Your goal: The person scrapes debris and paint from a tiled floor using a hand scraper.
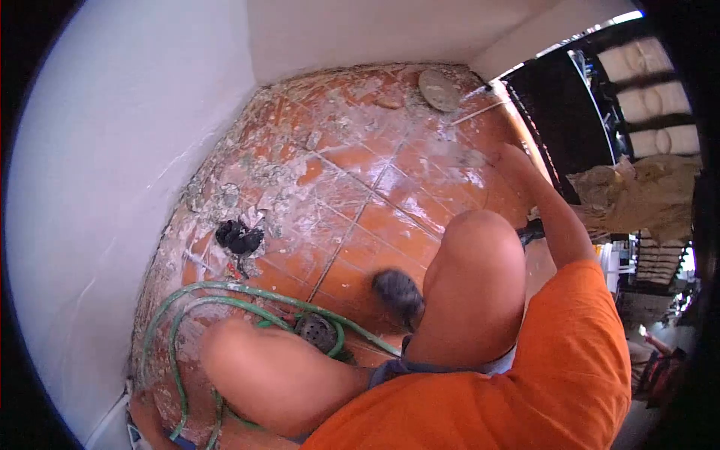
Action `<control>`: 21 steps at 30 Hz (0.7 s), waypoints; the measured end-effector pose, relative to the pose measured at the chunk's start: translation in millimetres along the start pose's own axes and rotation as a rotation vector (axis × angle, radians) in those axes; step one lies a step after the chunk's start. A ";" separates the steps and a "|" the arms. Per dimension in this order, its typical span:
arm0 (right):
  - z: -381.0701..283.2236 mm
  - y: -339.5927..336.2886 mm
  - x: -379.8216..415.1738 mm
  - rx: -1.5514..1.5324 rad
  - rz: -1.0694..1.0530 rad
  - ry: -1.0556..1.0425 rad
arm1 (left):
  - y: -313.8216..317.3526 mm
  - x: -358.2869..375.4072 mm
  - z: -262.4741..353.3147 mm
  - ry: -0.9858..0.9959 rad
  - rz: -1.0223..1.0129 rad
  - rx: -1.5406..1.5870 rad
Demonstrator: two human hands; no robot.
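Observation:
My right hand (511, 163) reaches out low over the tiled floor, close to the doorway edge. Its fingers look curled, and a blurred greyish flat shape lies beside them; I cannot make out what the hand holds. At the lower left edge, part of my left hand (147, 420) shows beside the wall, its fingers hidden. A green hose (225, 288) loops over the floor near it and runs under my left leg. The orange tiles (352, 159) are wet and smeared with whitish residue.
Crumbled grey debris (259, 176) lies along the wall. A crumpled black thing (240, 237) rests on the left. A round grey disc (439, 91) sits in the far corner. My dark shoe (397, 291) is between my knees. Stacked pale bundles (645, 101) stand beyond the doorway.

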State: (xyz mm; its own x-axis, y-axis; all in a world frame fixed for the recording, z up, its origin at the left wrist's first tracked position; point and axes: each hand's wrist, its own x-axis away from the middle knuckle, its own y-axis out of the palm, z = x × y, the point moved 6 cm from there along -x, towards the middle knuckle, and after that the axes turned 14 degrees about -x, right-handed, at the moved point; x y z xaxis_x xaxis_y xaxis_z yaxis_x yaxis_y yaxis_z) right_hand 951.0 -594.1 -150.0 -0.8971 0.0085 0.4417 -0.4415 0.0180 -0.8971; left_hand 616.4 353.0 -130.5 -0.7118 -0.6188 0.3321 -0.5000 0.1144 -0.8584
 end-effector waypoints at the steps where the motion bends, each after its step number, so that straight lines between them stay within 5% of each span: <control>1: 40.7 13.2 10.8 0.049 -0.005 -0.014 | -26.6 -5.8 37.1 0.059 -0.114 0.130; 4: 143.6 43.4 40.0 -0.150 0.054 0.014 | -105.8 2.0 137.0 0.299 -0.211 0.567; 6: 208.4 79.8 45.7 -0.408 0.129 0.208 | -147.3 6.9 166.7 0.321 -0.086 0.484; 7: 266.8 128.5 28.4 -0.294 0.020 -0.060 | -166.9 12.4 177.2 0.336 0.007 0.387; 8: 262.9 128.8 30.0 -0.300 0.015 -0.050 | -174.9 17.3 180.4 0.344 0.002 0.379; 10: 239.9 123.4 25.6 -0.327 0.000 0.389 | -181.0 19.4 167.9 0.345 0.076 0.300; 12: 247.7 136.4 1.0 -0.279 -0.038 0.403 | -176.1 28.2 139.5 0.426 0.209 0.111; 14: 261.3 163.2 -44.1 -0.273 0.052 0.249 | -241.8 101.1 228.1 0.183 -0.197 0.085; 16: 242.1 173.5 -91.5 -0.320 0.170 0.252 | -241.0 120.4 233.0 0.170 -0.305 0.050; 18: 151.7 129.8 -108.0 -0.288 0.036 0.132 | -244.6 133.3 249.4 0.232 -0.268 0.231; 21: 137.4 130.9 -145.8 -0.268 0.008 -0.022 | -258.9 135.8 285.7 0.236 -0.258 0.263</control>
State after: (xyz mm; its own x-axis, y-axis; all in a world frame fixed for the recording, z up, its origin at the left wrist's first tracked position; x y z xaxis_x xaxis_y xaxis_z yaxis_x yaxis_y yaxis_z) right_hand 1021.9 -730.4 -333.5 -0.9021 -0.0122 0.4314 -0.4169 0.2825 -0.8639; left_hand 790.1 17.3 25.2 -0.6885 -0.4036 0.6025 -0.5552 -0.2412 -0.7960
